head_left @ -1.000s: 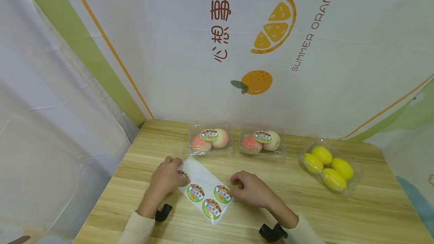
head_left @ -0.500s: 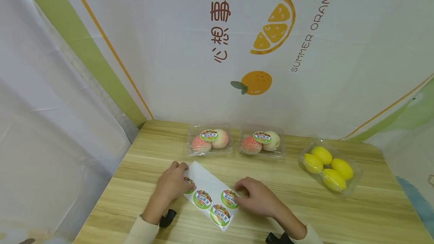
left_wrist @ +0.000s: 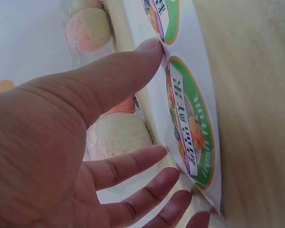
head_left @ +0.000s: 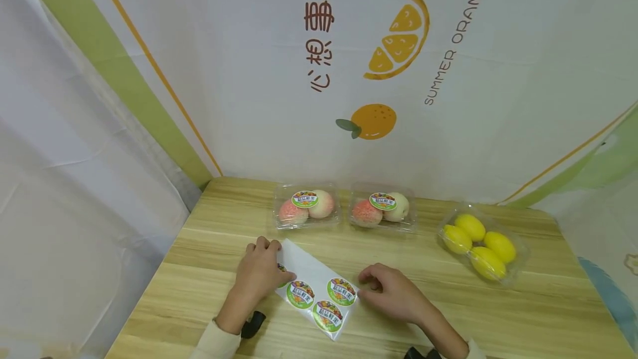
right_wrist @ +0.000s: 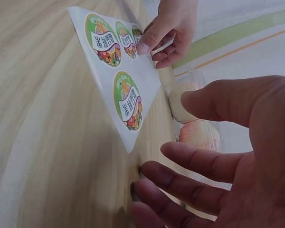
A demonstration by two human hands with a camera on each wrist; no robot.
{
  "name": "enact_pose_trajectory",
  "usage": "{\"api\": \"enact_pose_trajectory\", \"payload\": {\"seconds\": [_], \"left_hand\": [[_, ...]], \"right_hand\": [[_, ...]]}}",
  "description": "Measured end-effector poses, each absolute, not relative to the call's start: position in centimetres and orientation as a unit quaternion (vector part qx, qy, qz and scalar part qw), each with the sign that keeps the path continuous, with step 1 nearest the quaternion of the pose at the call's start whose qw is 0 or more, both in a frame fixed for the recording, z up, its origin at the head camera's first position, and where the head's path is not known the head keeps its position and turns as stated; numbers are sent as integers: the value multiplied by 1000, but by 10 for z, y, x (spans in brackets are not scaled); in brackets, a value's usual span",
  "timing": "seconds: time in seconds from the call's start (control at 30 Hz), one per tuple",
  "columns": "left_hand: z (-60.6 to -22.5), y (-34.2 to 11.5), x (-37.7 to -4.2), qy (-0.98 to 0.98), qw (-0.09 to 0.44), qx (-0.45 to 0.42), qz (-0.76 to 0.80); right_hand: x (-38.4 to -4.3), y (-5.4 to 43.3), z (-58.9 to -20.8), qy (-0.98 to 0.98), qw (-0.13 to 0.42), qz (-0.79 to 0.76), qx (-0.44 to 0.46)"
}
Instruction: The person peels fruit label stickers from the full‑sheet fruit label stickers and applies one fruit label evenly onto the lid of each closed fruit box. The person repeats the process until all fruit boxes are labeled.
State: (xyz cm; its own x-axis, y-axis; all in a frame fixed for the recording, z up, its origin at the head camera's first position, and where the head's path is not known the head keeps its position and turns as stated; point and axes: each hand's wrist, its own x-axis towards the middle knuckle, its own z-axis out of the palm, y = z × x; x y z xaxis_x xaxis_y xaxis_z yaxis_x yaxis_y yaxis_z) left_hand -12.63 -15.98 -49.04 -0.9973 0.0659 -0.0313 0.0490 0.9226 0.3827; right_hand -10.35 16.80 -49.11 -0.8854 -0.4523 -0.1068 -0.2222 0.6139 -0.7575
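A white sheet of round fruit stickers [head_left: 309,262] lies at a slant near the middle of the wooden table, with several green-rimmed labels on it. My left hand [head_left: 258,270] holds its left side. In the left wrist view the thumb [left_wrist: 128,66] lies on the sheet's face, while the other fingertips are at its edge. One sticker is partly covered by that thumb. Just off the right corner of the sheet is my right hand [head_left: 396,292], thumb and fingers apart, with nothing between them in the right wrist view.
Behind the sheet stand two clear boxes of peaches, a left box [head_left: 306,206] and a right box [head_left: 382,208], each with a round sticker on its lid. A clear box of lemons [head_left: 480,245] sits at the right. A printed curtain [head_left: 279,126] hangs behind the table.
The sticker sheet has slid right and toward the person together with my left hand. My right hand has moved the same way and now sits slightly off the sheet's corner.
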Motion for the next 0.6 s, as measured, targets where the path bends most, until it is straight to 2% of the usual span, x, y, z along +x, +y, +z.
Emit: {"api": "enact_pose_trajectory", "payload": {"seconds": [0.3, 0.6], "left_hand": [[-491, -154, -125, 973, 42, 23, 226], [-495, -139, -121, 974, 48, 44, 218]], "right_hand": [[-100, 172, -492, 879, 136, -410, -202], [-99, 182, -494, 892, 126, -397, -177]]}}
